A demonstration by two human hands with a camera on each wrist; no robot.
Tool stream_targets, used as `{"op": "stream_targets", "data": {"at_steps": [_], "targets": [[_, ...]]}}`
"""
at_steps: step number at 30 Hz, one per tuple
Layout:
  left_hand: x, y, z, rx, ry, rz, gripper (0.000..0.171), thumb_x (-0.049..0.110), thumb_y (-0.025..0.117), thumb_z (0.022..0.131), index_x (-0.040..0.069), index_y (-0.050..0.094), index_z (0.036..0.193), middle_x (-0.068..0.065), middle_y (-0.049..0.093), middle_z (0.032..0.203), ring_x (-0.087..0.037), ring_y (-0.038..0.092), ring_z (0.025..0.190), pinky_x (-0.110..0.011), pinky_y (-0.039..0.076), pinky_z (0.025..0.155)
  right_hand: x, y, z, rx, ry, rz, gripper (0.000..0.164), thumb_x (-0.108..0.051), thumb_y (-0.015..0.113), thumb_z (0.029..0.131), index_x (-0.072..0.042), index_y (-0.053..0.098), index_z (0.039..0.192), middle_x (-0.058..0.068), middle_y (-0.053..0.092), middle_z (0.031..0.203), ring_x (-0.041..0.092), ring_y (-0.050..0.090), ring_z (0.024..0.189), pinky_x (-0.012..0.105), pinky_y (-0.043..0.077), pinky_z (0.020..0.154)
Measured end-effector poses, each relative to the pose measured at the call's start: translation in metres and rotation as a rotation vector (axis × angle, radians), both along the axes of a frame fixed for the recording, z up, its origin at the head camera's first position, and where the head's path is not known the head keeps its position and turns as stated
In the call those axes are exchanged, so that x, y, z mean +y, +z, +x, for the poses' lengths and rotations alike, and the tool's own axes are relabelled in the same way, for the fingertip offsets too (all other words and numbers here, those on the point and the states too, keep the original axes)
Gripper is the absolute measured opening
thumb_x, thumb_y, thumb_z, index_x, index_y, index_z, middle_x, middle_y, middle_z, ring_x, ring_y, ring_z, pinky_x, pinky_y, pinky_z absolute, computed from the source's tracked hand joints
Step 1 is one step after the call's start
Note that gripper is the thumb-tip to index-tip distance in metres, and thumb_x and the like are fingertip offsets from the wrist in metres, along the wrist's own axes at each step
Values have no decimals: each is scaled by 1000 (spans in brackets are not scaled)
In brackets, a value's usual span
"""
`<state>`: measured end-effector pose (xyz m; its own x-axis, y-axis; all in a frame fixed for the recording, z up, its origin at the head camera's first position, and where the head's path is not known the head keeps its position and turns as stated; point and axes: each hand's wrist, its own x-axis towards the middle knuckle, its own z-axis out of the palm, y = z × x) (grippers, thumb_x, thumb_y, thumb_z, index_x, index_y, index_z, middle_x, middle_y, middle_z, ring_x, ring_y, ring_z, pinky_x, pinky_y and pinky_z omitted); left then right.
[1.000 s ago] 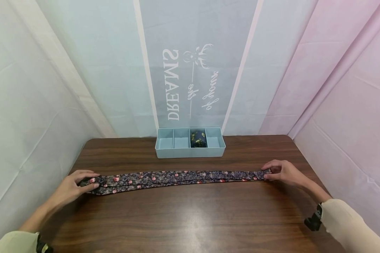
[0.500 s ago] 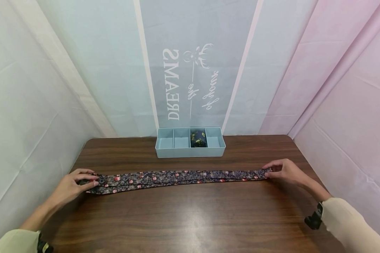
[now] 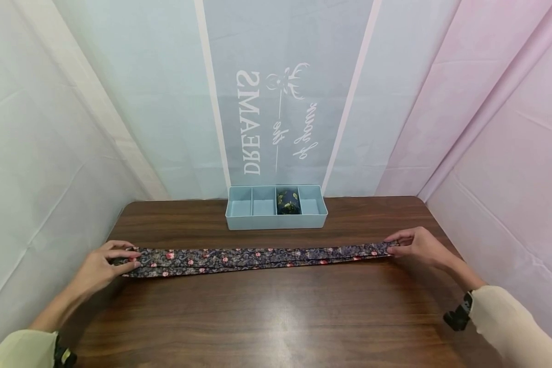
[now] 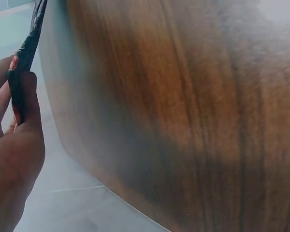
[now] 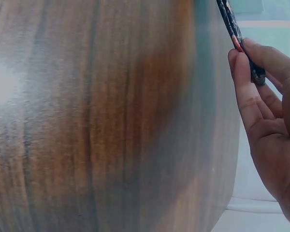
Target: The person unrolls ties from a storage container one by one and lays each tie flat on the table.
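A dark necktie (image 3: 257, 258) with pink and red flowers stretches sideways across the table, broad on the left and narrower on the right, with a lengthwise fold line showing. My left hand (image 3: 102, 266) pinches its broad end between thumb and fingers. At the other end, my right hand (image 3: 416, 246) pinches the narrower tip. In the left wrist view the necktie (image 4: 20, 92) is seen edge-on between thumb and fingers. The right wrist view shows the necktie's end (image 5: 257, 75) poking out past the pinching fingertips (image 5: 238, 60).
Behind the necktie stands a light blue divided box (image 3: 276, 223) at the table's back edge. Its third compartment from the left holds a rolled navy cloth (image 3: 288, 202) with yellow flowers. Pale fabric walls (image 3: 50, 168) enclose the brown wooden table (image 3: 276, 317) on the sides and back.
Both hands have shifted slightly away from the body and outward, my right one a bit more to the right. The necktie has been drawn straighter, its left end flatter than before.
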<state>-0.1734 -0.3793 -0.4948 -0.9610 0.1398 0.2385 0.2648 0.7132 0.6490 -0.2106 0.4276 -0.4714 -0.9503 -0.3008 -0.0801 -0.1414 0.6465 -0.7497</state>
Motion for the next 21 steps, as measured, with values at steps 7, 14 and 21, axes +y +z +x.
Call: {"op": "stream_targets", "data": {"at_steps": [7,14,21], "targets": [[-4,7,-5,21,4,-18,21,19,89,88,8,85,105,-17,66,126,18,42,110,-7,37,83,2,7,0,48,-26,34,35,-21,83,94,1,77,121,5,82,88,24,80,80,26,62,72],[0,16,-15,9,25,-69,23,27,87,90,12,85,108,-16,67,130,18,39,111,-17,36,85,7,13,-6,79,-50,20,34,-19,83,95,1,76,121,11,81,89,30,80,80,31,64,73],[9,24,-26,-40,37,-68,29,33,84,93,11,84,112,-18,65,136,-21,52,124,-28,38,89,17,15,-10,90,-82,1,38,-17,81,96,5,73,125,13,81,92,31,80,83,28,64,73]]}}
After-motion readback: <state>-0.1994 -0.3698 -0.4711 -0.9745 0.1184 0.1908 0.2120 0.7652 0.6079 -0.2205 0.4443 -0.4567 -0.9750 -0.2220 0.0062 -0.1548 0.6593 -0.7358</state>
